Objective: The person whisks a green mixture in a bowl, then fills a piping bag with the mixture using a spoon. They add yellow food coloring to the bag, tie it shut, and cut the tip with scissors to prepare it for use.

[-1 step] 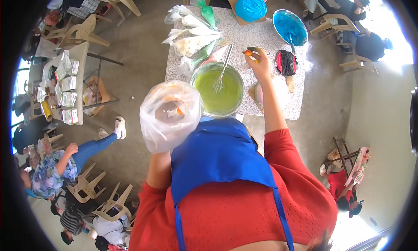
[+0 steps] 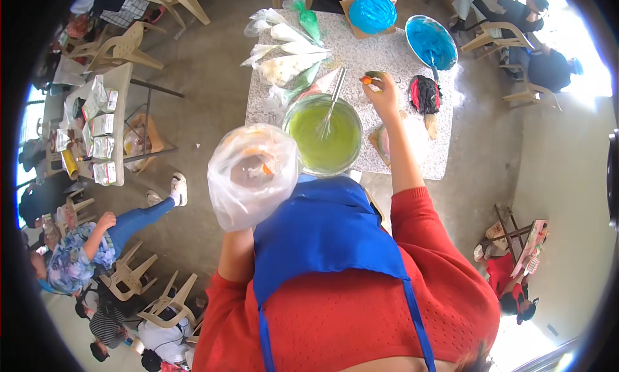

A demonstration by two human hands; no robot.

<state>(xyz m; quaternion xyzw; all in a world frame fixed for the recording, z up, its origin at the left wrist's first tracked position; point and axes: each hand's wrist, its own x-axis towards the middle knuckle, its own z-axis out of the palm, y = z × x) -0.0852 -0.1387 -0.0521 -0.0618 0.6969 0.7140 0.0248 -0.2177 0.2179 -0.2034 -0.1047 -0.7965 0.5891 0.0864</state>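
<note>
A cloudy plastic bag (image 2: 235, 201) with orange smears around its open mouth is draped over my left hand, whose fingers are hidden beneath the plastic. My right hand (image 2: 385, 91) is raised above the table, its fingers pinched round a small orange-ended thing (image 2: 366, 80), perhaps a tiny bottle. Between my two hands stands a metal bowl (image 2: 358, 146) of light green mixture (image 2: 313, 149). A wire whisk (image 2: 337, 91) leans in it, handle pointing to the far side.
Filled piping bags (image 2: 293, 46) lie on the speckled table (image 2: 361, 53) at the far left. A blue-filled bowl (image 2: 431, 40), a blue bag (image 2: 372, 12) and a black-and-red bundle (image 2: 425, 95) are farther right. A side table (image 2: 122, 124), plastic chairs (image 2: 126, 46) and seated people surround me.
</note>
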